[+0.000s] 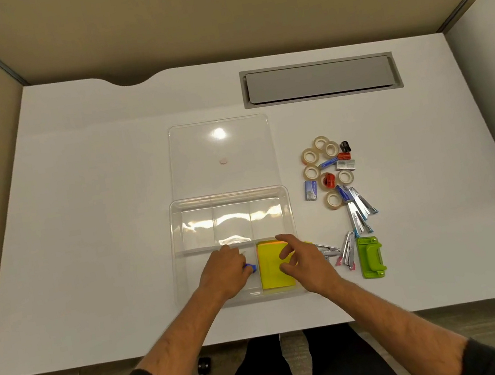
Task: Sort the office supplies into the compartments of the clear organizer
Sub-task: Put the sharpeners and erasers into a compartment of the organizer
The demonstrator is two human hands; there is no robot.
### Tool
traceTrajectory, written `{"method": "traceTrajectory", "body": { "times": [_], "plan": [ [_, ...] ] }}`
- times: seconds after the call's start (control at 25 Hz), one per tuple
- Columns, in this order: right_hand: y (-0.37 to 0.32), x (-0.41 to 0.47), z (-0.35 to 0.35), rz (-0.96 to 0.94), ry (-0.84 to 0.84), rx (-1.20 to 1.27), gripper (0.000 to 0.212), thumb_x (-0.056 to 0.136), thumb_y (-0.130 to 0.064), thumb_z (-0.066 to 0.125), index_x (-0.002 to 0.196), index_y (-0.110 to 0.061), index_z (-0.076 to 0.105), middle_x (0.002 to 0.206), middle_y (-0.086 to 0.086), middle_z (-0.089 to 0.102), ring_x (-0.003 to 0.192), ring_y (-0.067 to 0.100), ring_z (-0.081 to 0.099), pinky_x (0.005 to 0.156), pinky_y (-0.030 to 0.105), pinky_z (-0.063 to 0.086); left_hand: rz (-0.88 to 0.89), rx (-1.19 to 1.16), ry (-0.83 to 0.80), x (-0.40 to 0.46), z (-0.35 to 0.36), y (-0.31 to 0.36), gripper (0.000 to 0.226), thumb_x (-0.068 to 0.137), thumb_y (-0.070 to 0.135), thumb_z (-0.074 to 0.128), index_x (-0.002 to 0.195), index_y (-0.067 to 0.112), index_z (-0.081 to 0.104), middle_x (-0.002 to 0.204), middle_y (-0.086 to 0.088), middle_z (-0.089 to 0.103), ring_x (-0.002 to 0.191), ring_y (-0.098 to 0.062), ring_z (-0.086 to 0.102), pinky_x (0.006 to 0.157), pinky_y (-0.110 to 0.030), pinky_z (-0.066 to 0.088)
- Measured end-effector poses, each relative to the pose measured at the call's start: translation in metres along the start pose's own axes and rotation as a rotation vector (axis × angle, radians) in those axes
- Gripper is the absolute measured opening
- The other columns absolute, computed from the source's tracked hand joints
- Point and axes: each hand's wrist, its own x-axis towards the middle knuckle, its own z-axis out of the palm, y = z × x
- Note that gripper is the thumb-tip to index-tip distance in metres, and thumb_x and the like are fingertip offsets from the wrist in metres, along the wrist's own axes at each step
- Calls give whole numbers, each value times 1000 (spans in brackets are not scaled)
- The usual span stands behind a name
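Observation:
The clear organizer lies at the table's middle. Its three far compartments hold nothing. A yellow pad of sticky notes lies in the near right compartment. My left hand is down in the near left compartment, gripping a small blue thing that is mostly hidden. My right hand hovers over the pad's right side with fingers loosely bent, holding nothing. To the right lie tape rolls, staple boxes, sharpeners, staplers and a green hole punch.
The organizer's clear lid lies flat just beyond it. A grey cable hatch is set into the table at the far right. Partition walls close in the table on three sides.

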Motion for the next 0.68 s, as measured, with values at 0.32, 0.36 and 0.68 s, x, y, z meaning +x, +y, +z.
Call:
{"method": "traceTrajectory", "body": {
  "times": [0.32,0.36,0.68],
  "plan": [
    [24,10,-34,16,1,9,42,85,-18,68,124,-29,56,93,-10,65,75,8,63,76,30,54,-133,91,-1,20,-11,21,37,96,43,49,86,13,69,88,-5,68,84,-19,59,63,-29,36],
    [24,12,-40,12,11,9,39,86,-18,67,122,-27,58,92,-10,65,75,8,63,77,30,54,-149,61,42,23,-17,26,36,96,43,49,86,14,69,87,-4,69,79,-18,60,61,-29,38],
    [39,33,-115,-7,135,-25,32,87,-22,63,119,-21,64,91,-14,66,74,4,59,76,23,49,-38,-157,208,82,-67,106,41,97,42,52,131,21,58,133,0,60,122,-22,54,97,-35,42]
  ]
}}
